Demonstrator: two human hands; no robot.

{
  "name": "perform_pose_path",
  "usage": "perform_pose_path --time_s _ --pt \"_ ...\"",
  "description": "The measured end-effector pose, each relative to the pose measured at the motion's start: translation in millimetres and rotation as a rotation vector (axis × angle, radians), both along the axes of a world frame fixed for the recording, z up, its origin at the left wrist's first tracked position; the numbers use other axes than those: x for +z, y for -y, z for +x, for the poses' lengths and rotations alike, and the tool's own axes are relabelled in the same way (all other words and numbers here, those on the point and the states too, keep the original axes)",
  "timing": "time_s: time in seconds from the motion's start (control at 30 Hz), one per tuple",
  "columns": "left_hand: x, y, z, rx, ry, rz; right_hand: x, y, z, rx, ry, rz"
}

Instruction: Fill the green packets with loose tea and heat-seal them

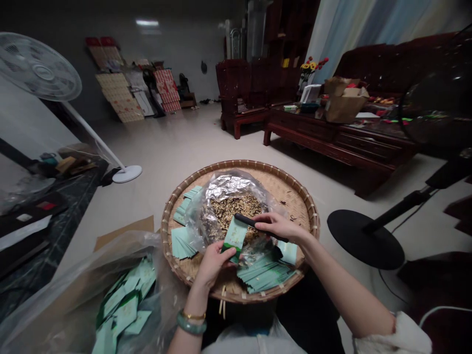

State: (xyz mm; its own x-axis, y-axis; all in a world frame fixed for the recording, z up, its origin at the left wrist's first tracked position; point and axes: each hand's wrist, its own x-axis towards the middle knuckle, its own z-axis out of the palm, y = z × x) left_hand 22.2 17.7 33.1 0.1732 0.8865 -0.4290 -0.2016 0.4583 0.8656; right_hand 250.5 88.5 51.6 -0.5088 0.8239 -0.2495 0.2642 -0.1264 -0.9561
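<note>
My left hand (212, 263) is closed on a small green packet (235, 237), held upright over a round woven tray (295, 189). My right hand (278, 226) grips a black scoop handle (254, 224) just above the packet's mouth. Both hover at the near edge of a clear foil-lined bag of dried loose leaves (232, 206) that lies in the tray. Stacks of flat green packets lie in the tray to the left (182, 241) and at the front right (263, 275).
A clear plastic bag of green packets (123, 305) sits at lower left beside cardboard on the floor. A white standing fan (40, 71) is at the left, a black fan base (365, 238) at the right. A dark wooden table and chairs stand behind.
</note>
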Motion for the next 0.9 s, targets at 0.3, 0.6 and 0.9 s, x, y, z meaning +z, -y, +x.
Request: perform_pose_path --time_s 0.3,0.6,0.9 --pt "2.6 -0.9 1.0 -0.031 -0.026 0.006 -2.2 -0.1 -13.2 -0.084 0.073 0.138" --pt "1.7 -1.1 -0.3 -0.010 -0.017 -0.009 1.5 5.2 -15.0 -0.098 -0.024 0.092" --pt "-1.0 -3.3 -5.7 0.010 -0.017 -0.010 2.5 6.1 -8.4 -0.125 -0.122 -0.039"
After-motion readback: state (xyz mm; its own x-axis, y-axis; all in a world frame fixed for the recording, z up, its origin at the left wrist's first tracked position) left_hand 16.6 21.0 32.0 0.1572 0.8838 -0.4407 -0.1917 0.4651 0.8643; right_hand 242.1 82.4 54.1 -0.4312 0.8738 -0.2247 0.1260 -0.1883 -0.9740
